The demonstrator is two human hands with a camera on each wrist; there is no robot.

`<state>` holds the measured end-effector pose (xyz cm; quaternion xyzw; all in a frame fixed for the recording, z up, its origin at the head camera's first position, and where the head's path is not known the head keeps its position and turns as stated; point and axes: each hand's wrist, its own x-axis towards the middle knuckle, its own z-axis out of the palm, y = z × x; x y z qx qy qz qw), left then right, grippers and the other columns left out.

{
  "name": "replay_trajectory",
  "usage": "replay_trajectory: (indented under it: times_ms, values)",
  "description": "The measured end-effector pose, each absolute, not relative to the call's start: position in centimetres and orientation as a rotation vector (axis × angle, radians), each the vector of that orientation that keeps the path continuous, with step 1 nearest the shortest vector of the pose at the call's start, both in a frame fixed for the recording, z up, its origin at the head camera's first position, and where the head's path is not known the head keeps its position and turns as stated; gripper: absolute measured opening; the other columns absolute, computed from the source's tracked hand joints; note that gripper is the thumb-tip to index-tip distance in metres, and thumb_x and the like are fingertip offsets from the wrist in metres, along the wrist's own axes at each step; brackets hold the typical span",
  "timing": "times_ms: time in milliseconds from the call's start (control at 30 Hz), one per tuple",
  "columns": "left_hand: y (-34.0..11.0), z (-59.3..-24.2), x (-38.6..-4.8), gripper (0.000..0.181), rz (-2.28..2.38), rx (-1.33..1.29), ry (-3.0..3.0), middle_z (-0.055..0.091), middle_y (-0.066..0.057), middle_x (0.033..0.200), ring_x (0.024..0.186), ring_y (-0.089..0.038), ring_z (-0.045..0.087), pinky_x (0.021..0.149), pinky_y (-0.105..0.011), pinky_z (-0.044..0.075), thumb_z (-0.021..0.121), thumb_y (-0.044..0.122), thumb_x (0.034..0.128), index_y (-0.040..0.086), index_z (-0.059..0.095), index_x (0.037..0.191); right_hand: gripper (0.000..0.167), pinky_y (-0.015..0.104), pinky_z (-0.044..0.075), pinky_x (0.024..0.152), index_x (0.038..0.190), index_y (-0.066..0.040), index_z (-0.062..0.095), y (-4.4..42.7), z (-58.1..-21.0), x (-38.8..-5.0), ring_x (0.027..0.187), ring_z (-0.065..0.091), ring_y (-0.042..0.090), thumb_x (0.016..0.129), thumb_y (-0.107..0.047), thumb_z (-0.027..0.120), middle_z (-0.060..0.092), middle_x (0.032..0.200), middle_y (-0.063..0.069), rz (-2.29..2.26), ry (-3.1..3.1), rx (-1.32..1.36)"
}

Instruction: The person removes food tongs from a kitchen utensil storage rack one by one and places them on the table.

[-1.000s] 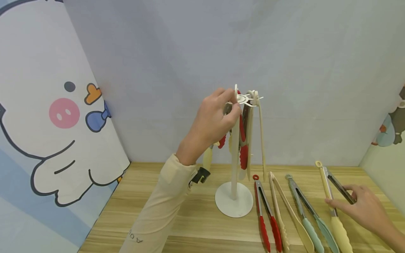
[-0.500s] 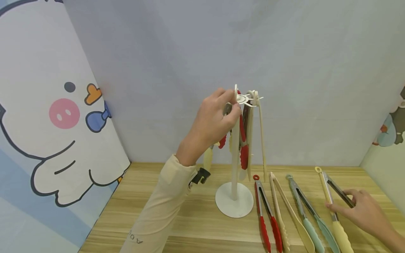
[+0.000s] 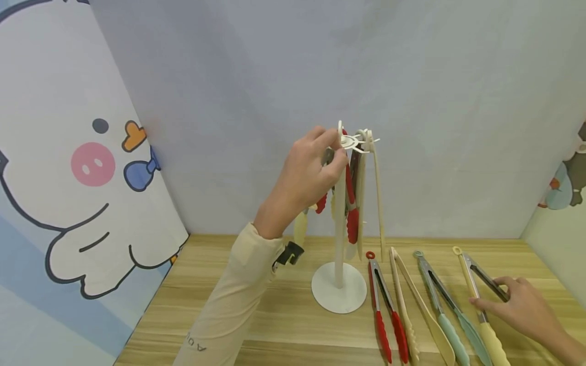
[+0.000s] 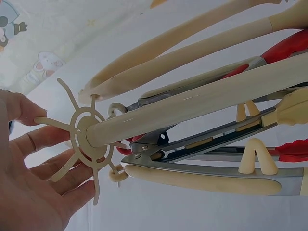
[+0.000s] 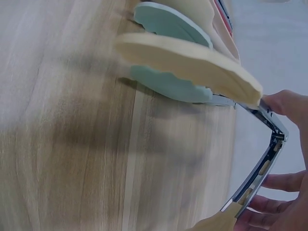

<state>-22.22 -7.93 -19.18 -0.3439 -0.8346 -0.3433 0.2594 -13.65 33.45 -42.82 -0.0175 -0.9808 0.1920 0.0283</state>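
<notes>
At the top of a white utensil rack [image 3: 339,288], my left hand [image 3: 304,173] holds its hooked wheel. In the left wrist view the thumb touches one prong of the wheel [image 4: 79,132] and the fingers lie behind it. Several kitchen tongs [image 4: 207,183], with metal, cream and red parts, hang from the rack. My right hand [image 3: 526,307] grips pale yellow tongs [image 3: 492,344] by their metal arms, thumb on one arm and fingers on the other. In the right wrist view these tongs [image 5: 192,62] are spread, with their tips above the table.
Red tongs [image 3: 381,325], cream tongs [image 3: 405,305] and mint-green tongs [image 3: 450,330] lie side by side on the wooden table [image 3: 274,325], right of the rack base. A grey cloth backdrop [image 3: 256,101] stands behind, and a cartoon panel [image 3: 55,152] at the left.
My right hand and the yellow tongs have shifted slightly; their ring end has come a little nearer and to the left. The left hand stays on the rack.
</notes>
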Motion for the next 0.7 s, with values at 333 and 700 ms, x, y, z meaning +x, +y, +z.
replay_trajectory:
  times_ms: [333, 700]
  values:
    - [-7.9, -19.1, -22.2, 0.009, -0.936, -0.927, -2.268, 0.05, 0.0, 0.094, 0.063, -0.017, 0.035, 0.059, -0.029, 0.031, 0.043, 0.011, 0.0885, 0.012, 0.05, 0.082, 0.078, 0.038, 0.041, 0.052, 0.11, 0.019, 0.052, 33.6, -43.2, -14.1, 0.07, 0.052, 0.03, 0.083, -0.053, 0.064, 0.053, 0.086, 0.03, 0.574, -3.072, -0.053]
    - [-7.9, -19.3, -22.3, 0.009, -0.945, -0.939, -2.222, 0.05, -0.003, 0.092, 0.063, -0.016, 0.035, 0.058, -0.029, 0.03, 0.044, 0.012, 0.0874, 0.013, 0.05, 0.082, 0.077, 0.036, 0.042, 0.05, 0.11, 0.02, 0.051, 33.8, -43.0, -14.8, 0.073, 0.054, 0.035, 0.084, -0.051, 0.063, 0.051, 0.091, 0.04, 0.561, -3.069, 0.007]
